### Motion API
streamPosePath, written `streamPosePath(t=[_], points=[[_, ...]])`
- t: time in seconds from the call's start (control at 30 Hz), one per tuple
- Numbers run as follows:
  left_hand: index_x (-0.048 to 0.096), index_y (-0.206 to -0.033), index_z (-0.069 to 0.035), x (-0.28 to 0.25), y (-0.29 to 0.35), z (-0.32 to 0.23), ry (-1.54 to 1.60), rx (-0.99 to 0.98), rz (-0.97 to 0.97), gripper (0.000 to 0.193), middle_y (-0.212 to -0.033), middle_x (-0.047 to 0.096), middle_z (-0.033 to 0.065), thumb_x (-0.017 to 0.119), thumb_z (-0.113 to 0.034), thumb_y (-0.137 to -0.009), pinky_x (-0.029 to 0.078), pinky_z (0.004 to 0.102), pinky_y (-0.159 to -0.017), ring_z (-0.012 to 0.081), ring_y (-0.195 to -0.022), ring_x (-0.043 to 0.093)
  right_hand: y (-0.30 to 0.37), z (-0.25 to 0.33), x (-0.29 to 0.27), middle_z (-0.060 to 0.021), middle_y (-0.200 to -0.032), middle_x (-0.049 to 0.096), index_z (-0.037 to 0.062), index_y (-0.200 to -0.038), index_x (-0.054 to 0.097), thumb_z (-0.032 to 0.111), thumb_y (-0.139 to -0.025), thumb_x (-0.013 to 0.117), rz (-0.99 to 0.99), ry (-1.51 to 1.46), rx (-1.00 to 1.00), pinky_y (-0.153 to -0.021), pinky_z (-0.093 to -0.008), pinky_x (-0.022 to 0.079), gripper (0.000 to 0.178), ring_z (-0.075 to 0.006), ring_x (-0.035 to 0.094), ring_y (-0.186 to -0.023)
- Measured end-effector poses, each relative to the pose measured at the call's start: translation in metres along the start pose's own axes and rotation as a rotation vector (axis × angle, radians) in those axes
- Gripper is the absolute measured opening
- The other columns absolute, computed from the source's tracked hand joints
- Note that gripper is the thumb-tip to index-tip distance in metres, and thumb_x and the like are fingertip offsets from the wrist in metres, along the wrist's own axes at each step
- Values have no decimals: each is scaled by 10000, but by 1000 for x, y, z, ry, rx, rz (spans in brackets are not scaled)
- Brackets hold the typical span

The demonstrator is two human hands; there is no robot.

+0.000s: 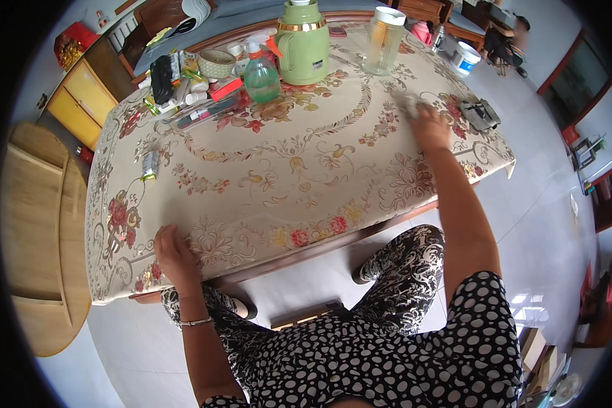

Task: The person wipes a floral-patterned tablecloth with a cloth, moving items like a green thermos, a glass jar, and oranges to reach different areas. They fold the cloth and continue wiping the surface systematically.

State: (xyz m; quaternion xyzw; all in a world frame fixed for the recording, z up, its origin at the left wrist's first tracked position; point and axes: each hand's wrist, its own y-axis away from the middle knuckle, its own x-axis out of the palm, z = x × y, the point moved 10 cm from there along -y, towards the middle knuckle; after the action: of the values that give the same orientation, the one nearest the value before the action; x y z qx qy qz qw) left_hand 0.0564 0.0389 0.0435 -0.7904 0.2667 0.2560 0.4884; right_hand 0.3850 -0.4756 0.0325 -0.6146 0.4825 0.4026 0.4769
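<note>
A floral cream tablecloth covers the table before me. My left hand rests on its near left edge, fingers lying on the cover and holding nothing. My right hand is stretched to the far right part of the table, palm down. Under its fingertips is a pale, motion-blurred cloth, partly hidden by the hand. Just right of that hand lies a grey, boxy item. Beyond it stands a clear jar with a white lid. A small green-and-silver packet lies farther left.
At the back stand a green thermos jug and a spray bottle with green liquid. Left of them are a patterned bowl, a red box and small clutter. A round wooden board leans at the left; a white bucket stands on the floor.
</note>
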Motion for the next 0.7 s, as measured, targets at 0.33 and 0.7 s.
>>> streamPosePath(t=[0.33, 0.7], points=[[603, -1015, -54, 5, -3, -8, -118, -7, 15, 146, -1088, 609, 100, 556, -74, -878, 444, 406, -871, 307, -1024, 566, 45, -157, 41, -30, -1423, 401, 249, -1362, 451, 423, -886, 538, -27, -159, 437, -1012, -541, 354, 514, -339, 392, -1271], [588, -1054, -81, 5, -1, -3, -156, -28, 34, 211, -1158, 578, 76, 563, -62, -846, 414, 415, -889, 287, -1080, 529, 2, 129, -24, -36, -1448, 364, 182, -1382, 422, 393, -909, 534, -55, -267, -98, -1028, -484, 359, 530, -294, 373, -1280]])
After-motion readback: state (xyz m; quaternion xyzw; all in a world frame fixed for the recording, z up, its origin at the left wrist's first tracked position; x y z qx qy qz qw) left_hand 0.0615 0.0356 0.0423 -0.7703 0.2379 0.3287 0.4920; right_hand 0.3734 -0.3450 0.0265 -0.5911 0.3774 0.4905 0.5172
